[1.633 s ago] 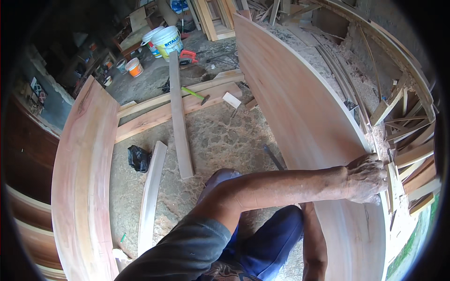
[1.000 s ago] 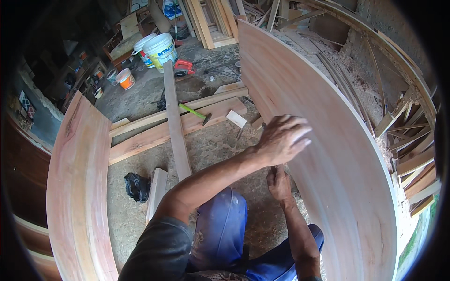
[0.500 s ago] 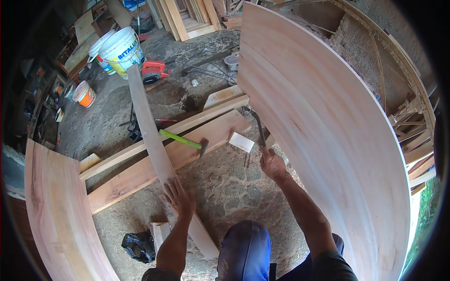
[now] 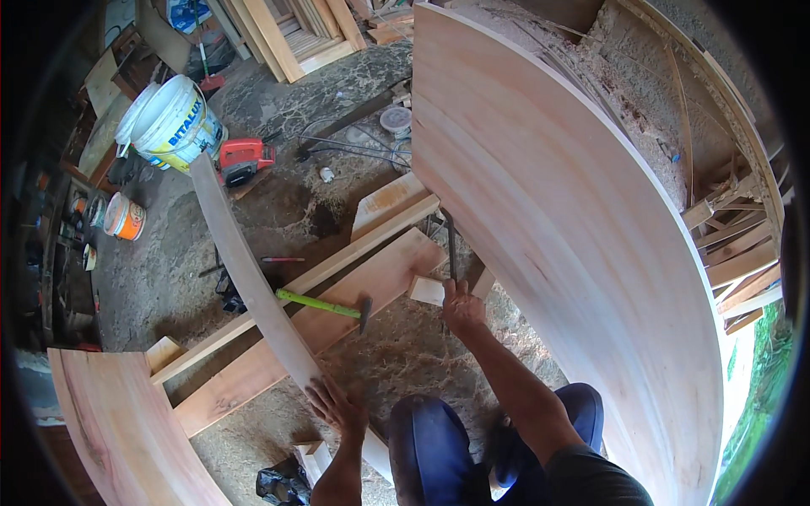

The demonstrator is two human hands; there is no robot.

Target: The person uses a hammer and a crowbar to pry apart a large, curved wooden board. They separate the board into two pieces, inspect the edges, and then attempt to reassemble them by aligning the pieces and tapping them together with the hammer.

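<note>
I have the right hand (image 4: 463,305) closed around a dark bar (image 4: 451,249); the fist hides its near end, and I can't make out whether its far end touches the large panel (image 4: 557,253) just beside it. My left hand (image 4: 337,406) lies with fingers spread on the narrow board (image 4: 253,261), which crosses over a wide plank (image 4: 232,384); hand and knee (image 4: 432,443) cover parts of its near end. A green-handled hammer (image 4: 325,305) sits near that board. The lower edge of my view cuts off the black bag (image 4: 283,487) and the left panel (image 4: 135,422). Dark corners swallow the shelving at far left.
</note>
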